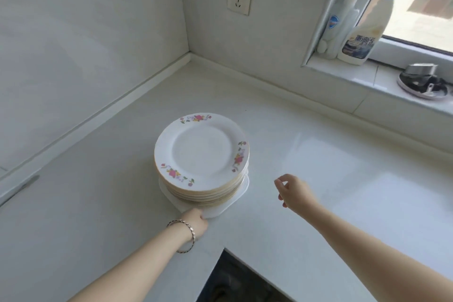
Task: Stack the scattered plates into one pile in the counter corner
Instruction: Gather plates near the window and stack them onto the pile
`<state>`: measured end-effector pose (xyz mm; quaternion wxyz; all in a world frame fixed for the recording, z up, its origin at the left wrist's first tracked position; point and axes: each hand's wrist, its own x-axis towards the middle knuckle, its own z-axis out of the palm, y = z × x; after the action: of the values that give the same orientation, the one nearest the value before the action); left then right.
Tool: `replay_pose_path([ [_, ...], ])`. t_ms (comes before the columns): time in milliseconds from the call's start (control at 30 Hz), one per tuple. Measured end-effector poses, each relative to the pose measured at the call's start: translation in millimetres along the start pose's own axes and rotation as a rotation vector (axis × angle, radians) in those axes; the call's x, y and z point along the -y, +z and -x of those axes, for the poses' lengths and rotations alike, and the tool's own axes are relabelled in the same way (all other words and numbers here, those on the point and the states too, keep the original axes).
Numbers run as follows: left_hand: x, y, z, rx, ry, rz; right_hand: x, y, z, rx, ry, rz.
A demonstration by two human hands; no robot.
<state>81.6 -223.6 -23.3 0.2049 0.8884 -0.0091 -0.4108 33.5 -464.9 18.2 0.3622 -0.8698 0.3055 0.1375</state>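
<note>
Your pile of plates (201, 152) stands on the surface (318, 167), flowered plates stacked on a white square dish (221, 211), set out from the wall corner (189, 52) rather than in it. Your left hand (196, 224), a bracelet (190, 231) on its wrist, grips the near edge of that square dish, fingertips hidden beneath it. Your right hand (293, 191) hangs just right of the pile, apart from it, fingers loosely curled and holding nothing.
</note>
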Motion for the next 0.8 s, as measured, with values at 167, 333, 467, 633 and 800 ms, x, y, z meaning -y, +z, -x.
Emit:
replay_pose_path([
  [167,-72.2,44.9,6.4,0.092,0.17,-0.21,-78.3,-47.0,28.4,0.205,0.234,0.07],
  [333,-163.7,101.1,19.5,0.122,0.365,-0.398,-172.5,-99.2,68.4,0.108,0.383,-0.04],
  [467,-238.1,169.6,35.2,0.168,0.481,-0.454,-263.5,-143.5,105.8,-0.023,0.461,-0.121],
  [633,-328.4,273.0,71.8,0.182,0.588,-0.532,-377.7,-205.1,157.0,-0.181,0.514,-0.168],
  [800,-399.8,370.3,113.0,0.175,0.653,-0.538,-477.8,-251.6,197.0,-0.283,0.552,-0.197],
])
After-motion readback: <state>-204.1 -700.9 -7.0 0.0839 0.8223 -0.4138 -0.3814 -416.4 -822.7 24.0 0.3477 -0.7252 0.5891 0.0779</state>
